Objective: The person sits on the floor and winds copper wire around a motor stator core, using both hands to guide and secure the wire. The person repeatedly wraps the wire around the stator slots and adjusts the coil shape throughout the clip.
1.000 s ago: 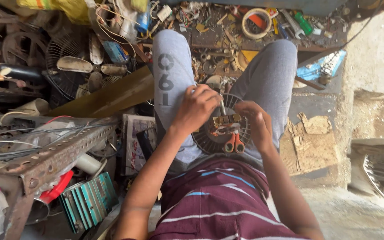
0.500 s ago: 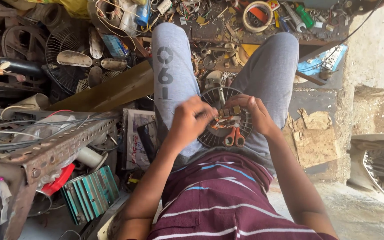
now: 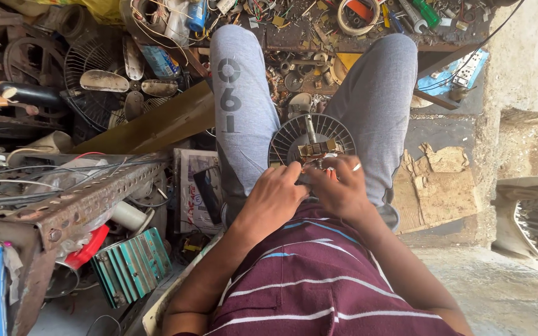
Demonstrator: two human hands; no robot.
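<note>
Both hands (image 3: 309, 193) apparently on fan motor (image 3: 309, 142)

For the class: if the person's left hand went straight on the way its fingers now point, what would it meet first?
Most likely the round ribbed fan motor on the lap: the left hand points up-right at it, fingertips already at its near rim. Depth is unclear.

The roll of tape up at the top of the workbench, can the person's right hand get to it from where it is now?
Probably, with a stretch. The right hand is on the round fan motor in the lap, and the tape roll lies beyond the knees with nothing blocking.
</note>
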